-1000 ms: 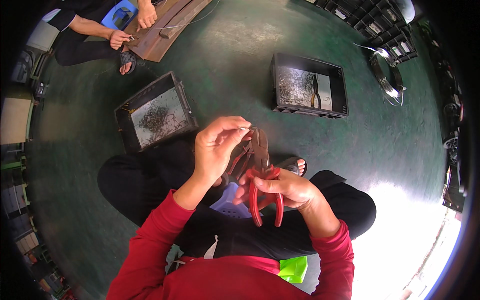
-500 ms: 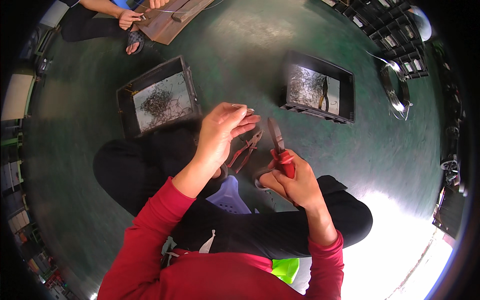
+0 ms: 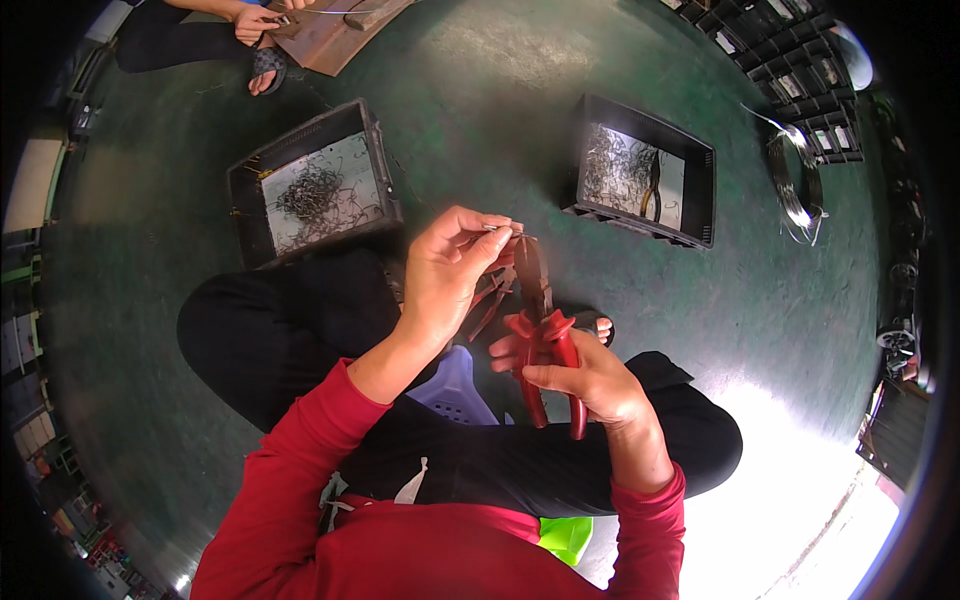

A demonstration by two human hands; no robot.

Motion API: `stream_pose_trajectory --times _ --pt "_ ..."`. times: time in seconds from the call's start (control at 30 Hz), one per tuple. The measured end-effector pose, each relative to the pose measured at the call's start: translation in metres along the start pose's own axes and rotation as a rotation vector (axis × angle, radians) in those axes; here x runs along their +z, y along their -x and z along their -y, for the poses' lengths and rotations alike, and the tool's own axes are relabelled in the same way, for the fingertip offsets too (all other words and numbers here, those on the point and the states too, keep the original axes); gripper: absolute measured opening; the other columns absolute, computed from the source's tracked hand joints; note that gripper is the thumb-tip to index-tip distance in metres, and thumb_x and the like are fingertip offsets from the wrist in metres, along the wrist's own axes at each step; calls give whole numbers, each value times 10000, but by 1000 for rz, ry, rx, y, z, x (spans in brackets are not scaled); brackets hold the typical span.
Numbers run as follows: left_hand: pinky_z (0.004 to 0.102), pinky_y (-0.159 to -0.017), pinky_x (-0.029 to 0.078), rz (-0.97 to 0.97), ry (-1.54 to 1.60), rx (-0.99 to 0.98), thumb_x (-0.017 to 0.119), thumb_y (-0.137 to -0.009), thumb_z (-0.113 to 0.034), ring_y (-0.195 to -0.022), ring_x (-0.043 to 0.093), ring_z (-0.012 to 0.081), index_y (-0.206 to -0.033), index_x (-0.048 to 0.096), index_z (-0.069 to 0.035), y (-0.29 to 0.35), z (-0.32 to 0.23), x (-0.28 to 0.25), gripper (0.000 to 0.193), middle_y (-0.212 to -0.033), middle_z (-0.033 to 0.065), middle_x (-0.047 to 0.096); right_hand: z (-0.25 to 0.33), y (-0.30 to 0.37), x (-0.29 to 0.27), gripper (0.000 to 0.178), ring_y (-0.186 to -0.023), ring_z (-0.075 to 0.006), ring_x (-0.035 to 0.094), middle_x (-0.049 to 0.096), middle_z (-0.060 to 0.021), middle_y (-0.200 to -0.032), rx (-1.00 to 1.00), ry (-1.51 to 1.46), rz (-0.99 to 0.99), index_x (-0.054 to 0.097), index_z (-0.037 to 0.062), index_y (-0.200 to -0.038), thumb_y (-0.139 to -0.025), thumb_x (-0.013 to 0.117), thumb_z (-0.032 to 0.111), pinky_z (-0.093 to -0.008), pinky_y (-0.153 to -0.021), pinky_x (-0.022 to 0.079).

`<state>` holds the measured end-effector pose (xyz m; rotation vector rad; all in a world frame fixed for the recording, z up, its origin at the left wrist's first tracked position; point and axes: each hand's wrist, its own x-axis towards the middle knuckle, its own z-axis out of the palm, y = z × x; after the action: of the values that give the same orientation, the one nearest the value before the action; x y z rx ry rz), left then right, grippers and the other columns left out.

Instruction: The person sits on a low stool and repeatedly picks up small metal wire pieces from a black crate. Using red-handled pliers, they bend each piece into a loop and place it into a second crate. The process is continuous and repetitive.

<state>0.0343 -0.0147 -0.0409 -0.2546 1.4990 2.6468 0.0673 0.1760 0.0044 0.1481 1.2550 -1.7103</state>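
Observation:
My right hand [image 3: 600, 385] is wrapped round red-handled pliers [image 3: 531, 275], whose handles stand spread and whose jaws point away from me. The jaws meet a small bent metal wire piece [image 3: 519, 236] at my left fingertips; whether they grip it I cannot tell. My left hand [image 3: 447, 275] is closed in a pinch on that piece, thumb against fingers. Behind my left hand, a second pair of red-handled pliers [image 3: 487, 308] lies on the floor, partly hidden.
Two black crates, one at left [image 3: 240, 210] and one at right [image 3: 648, 232], hold loose wire pieces; the right one also holds pliers [image 3: 655, 185]. A wire coil [image 3: 795, 185] lies far right, near stacked crates [image 3: 800, 75]. A co-worker's hand [image 3: 255, 22] is beside a wooden board [image 3: 335, 42].
My right hand has brought the pliers left and up to my left fingertips, and their handles have spread. My left hand has shifted slightly right.

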Motion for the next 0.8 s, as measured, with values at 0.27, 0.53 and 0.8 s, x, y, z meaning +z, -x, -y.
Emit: stream_pose_trajectory --times 0.27,0.53,0.8 --pt "309 -885 536 67 -13 -3 571 -942 -22 -1005 641 183 -1049 598 -4 -2 -1 -1 112 -1075 108 651 -5 -1 -4 404 -951 -203 605 632 -119 -1048 -56 138 -78 495 -41 -1248 -893 613 111 -342 -870 472" --pt "300 -790 538 278 -382 -176 502 -1004 -177 -855 663 162 -1226 615 -8 -4 -45 -9 301 -923 68 669 3 8 1 317 -773 -198 590 634 -128 -837 -175 719 -394 561 -3 -1117 -883 644 192 -325 -761 462" --pt "225 -571 497 281 -430 -300 471 -991 -89 -617 601 90 -1253 596 -6 10 -60 0 302 -743 53 629 5 6 5 297 -796 -187 619 655 -121 -853 -126 673 -396 575 4 -1094 -873 658 183 -318 -769 472"
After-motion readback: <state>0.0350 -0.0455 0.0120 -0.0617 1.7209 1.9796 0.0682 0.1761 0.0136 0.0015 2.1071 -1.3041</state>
